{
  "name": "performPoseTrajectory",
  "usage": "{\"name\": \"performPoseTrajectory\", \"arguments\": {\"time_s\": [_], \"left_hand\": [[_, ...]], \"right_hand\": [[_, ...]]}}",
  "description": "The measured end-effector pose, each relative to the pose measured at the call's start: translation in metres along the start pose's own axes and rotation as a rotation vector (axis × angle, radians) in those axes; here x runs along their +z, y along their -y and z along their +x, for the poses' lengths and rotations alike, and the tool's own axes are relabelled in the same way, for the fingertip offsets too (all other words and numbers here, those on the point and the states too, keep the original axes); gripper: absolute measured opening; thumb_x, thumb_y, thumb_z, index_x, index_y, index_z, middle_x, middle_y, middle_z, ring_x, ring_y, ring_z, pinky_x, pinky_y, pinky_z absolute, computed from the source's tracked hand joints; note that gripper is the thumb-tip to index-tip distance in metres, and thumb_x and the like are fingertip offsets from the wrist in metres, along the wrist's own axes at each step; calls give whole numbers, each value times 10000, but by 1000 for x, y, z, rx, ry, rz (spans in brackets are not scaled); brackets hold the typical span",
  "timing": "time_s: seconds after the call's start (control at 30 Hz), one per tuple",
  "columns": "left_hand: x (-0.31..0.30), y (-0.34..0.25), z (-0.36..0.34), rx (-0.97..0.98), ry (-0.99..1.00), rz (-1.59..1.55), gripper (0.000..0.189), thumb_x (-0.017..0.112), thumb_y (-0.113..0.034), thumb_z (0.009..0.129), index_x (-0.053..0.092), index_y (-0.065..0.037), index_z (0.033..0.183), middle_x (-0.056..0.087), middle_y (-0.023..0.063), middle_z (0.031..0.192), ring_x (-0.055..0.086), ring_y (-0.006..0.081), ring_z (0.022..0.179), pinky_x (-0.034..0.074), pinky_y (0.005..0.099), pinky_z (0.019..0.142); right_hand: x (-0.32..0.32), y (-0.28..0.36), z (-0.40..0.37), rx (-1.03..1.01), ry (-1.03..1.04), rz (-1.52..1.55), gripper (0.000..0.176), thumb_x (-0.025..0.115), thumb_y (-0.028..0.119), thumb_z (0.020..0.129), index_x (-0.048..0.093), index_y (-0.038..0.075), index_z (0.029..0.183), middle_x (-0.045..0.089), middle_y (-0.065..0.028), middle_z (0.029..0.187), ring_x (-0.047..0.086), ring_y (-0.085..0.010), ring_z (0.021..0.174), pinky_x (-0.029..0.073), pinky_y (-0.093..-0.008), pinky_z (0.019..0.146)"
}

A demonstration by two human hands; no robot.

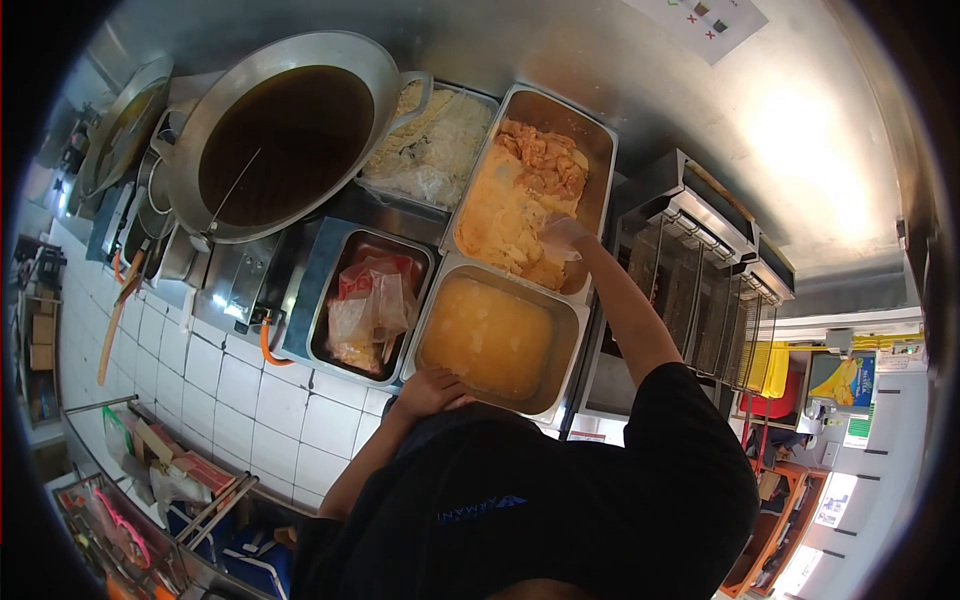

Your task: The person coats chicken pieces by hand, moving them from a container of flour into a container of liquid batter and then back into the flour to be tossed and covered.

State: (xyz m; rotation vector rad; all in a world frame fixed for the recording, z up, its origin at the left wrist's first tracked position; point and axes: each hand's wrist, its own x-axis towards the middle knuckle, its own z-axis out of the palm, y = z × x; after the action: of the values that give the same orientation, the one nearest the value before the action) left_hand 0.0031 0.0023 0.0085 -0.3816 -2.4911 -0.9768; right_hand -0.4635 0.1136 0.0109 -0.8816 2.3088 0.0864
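Note:
My right hand [563,238], in a clear plastic glove, reaches into a deep metal tray [604,150]. Pale orange breading [500,215] fills its near part, and orange-coated raw meat pieces [545,155] are heaped at the far end. The glove is down at the breading, its fingertips obscured; I cannot tell whether they hold anything. Bare, my left hand [433,391] has its fingers curled over the near left rim of a second metal tray [572,345], which holds yellow liquid [485,335]. This tray stands directly in front of my body.
Left of the liquid stands a smaller tray [425,270] with plastic-bagged food [370,310]. A large wok [340,45] of dark oil sits at the back left, beside a container of pale crumbs [430,140]. Wire fryer baskets [690,290] stand to the right.

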Motion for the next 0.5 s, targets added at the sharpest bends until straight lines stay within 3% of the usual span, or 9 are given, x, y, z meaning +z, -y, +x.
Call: {"name": "performPoseTrajectory", "arguments": {"time_s": [0.13,0.23,0.33,0.43,0.5], "left_hand": [[2,0,-2,-15,7,-6,221,787,-320,862,696,-124,813,649,44,786,675,239,739,548,378,662],[4,2,-3,2,17,8,236,774,-337,881,698,-121,822,647,33,759,666,222,720,539,361,673],[4,2,-3,3,26,6,231,777,-335,875,697,-125,820,648,33,761,663,222,716,535,364,669],[5,2,-4,1,21,9,227,776,-332,876,697,-127,819,648,34,763,661,222,716,534,367,669],[4,3,-4,6,15,10,225,773,-329,879,697,-125,821,648,35,765,661,221,718,535,367,673]], "right_hand": [[-21,46,-48,-86,-172,12,271,609,327,918,738,98,981,736,-160,999,706,-261,925,545,-423,812],[-30,82,-84,25,-28,-120,518,590,404,882,683,55,1253,667,-200,1311,643,-353,1209,515,-416,998],[15,74,-47,-164,73,-434,507,606,429,876,713,60,1206,684,-176,1288,649,-329,1199,518,-411,990],[45,38,-21,-252,-108,-253,346,613,378,918,762,76,996,737,-156,1037,699,-266,936,558,-426,785],[39,43,-10,-272,-26,-381,334,604,364,929,760,73,981,739,-147,1019,697,-255,896,556,-417,781]]}}
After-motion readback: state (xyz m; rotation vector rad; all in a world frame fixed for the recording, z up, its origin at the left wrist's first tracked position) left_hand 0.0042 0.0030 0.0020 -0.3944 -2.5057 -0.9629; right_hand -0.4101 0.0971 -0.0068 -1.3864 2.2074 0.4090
